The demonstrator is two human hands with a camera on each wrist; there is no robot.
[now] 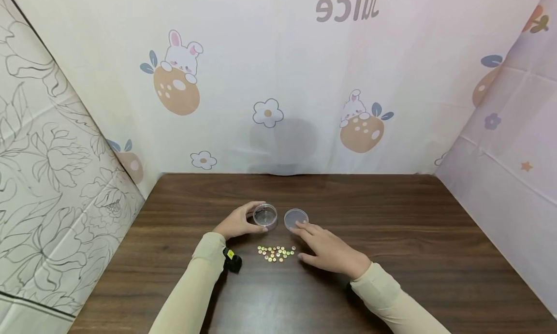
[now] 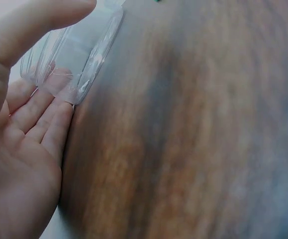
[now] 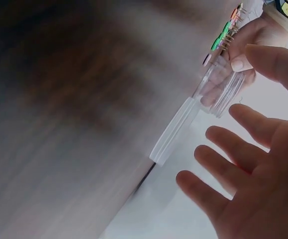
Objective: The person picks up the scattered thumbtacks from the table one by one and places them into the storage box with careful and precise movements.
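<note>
My left hand (image 1: 236, 223) holds a clear round plastic jar (image 1: 265, 218) on the table, thumb on its near side and fingers round the far side. In the left wrist view the jar (image 2: 66, 59) stands between thumb and fingers. Right of it lies a round translucent lid (image 1: 294, 218), its rim also visible in the right wrist view. My right hand (image 1: 328, 249) hovers beside the lid, fingers spread and holding nothing; in the head view its fingertips overlap the lid's near edge. Several small round colourful beads (image 1: 275, 253) lie loose in front of the jar, between the hands.
The dark wooden table (image 1: 391, 208) ends at a printed curtain (image 1: 226, 107) along the back. More curtain hangs at the left and right sides. A black wrist camera (image 1: 233, 261) sits on the left wrist, low over the table.
</note>
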